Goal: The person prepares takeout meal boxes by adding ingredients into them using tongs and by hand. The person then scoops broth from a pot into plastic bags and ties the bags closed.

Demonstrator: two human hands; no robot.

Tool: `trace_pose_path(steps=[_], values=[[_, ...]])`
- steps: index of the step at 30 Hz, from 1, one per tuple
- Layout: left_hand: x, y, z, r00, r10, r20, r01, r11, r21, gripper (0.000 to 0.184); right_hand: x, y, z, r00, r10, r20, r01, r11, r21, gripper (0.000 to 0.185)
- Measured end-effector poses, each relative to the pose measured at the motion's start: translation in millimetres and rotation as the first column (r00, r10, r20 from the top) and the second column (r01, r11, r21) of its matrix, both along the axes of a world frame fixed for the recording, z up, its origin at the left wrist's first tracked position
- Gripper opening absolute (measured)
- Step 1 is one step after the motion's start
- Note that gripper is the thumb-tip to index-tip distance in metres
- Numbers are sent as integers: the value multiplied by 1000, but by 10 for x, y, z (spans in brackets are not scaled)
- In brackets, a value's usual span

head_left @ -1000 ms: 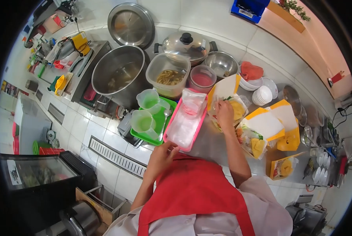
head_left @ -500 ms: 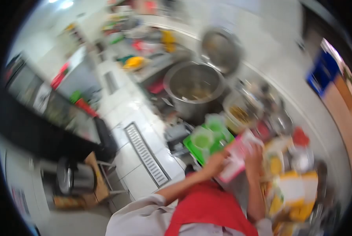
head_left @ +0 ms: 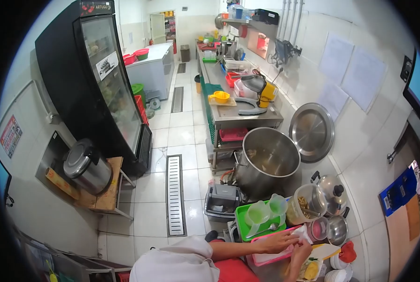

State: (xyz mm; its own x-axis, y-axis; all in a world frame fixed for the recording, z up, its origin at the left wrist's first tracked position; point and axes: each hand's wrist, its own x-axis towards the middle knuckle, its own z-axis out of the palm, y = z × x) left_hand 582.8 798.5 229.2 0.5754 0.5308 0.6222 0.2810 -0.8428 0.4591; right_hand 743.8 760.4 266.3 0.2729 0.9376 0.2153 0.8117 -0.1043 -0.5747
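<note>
Head view shows the left hand (head_left: 280, 242) and the right hand (head_left: 302, 253) close together over the pink tray (head_left: 265, 257), their fingers at a crumpled white plastic piece (head_left: 302, 233) near its far end; whether they pinch it I cannot tell at this size. A green tray (head_left: 241, 222) lies just beside the pink tray, yellow food (head_left: 311, 270) on the pink tray's opposite side.

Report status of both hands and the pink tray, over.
Left hand and right hand together at whitish plastic. Pink tray beneath. Green tray alongside, not blocking.
</note>
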Motion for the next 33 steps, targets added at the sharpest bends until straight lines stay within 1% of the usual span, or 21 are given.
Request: trace_pose_path(steps=[2, 4, 5, 7, 8, 11, 13, 14, 15, 16, 18, 19, 22, 25, 28, 29, 31, 33], values=[[39, 35, -134, 1000, -4, -9, 4, 1000, 17, 46, 130, 25, -148, 987, 32, -158, -31, 999, 6, 10], [57, 50, -248, 999, -3, -39, 3, 1000, 1, 47, 206, 2, -235, 980, 31, -198, -27, 999, 22, 11], [35, 34, -206, 999, -4, -31, 5, 1000, 13, 47, 232, -11, -243, 976, 28, -217, -22, 999, 28, 11], [-33, -28, -67, 1000, -9, -14, 9, 999, 35, 47, 161, -7, -100, 974, -21, -224, 17, 1000, -17, 11], [-22, -48, -110, 1000, -9, -9, 10, 999, 41, 48, 124, -29, -50, 972, -48, -228, 39, 998, -42, 12], [13, -93, -219, 1000, -1, -2, 1, 999, 50, 49, 138, -26, -95, 983, -44, -177, 44, 999, -4, 9], [17, -85, -229, 1000, 27, -8, -27, 998, 50, 49, 229, -31, -226, 924, -23, -381, 17, 1000, -20, 6], [-5, -87, -189, 1000, 12, -28, -11, 999, 41, 48, 271, -39, -300, 878, -10, -479, -1, 1000, -22, 6], [-36, -112, -133, 999, -1, -48, 3, 1000, 32, 47, 294, -63, -346, 844, -14, -537, -9, 999, -40, 10], [-33, -102, -48, 998, -18, -66, 20, 999, 30, 45, 318, -83, -372, 825, -28, -564, 10, 999, -34, 11], [-15, -150, -31, 997, 12, -81, -9, 999, 47, 43, 300, -133, -488, 776, -47, -629, 32, 999, -35, 12], [-14, -158, -36, 996, 35, -88, -30, 998, 57, 41, 339, -121, -565, 792, -50, -609, 27, 999, -47, 14], [18, -148, -109, 996, 49, -81, -45, 998, 48, 38, 189, -188, -313, 832, -109, -544, 69, 993, -92, 16], [37, -153, -165, 993, 88, -78, -84, 995, 54, 38, 340, -156, -635, 737, -80, -671, 80, 996, -31, 16], [10, -191, -103, 985, 127, -120, -123, 992, 43, 38, 342, -185, -563, 684, -80, -725, 64, 997, -49, 17], [4, -204, -65, 980, 140, -140, -136, 990, 39, 38, 351, -176, -603, 658, -57, -751, 53, 998, -29, 17], [23, -249, 12, 975, 186, -123, -182, 983, 39, 38, 386, -126, -710, 603, -10, -798, 33, 999, 13, 17], [23, -246, 39, 965, 230, -123, -225, 973, 53, 40, 250, -165, -550, 616, 8, -788, 73, 995, 68, 12]])
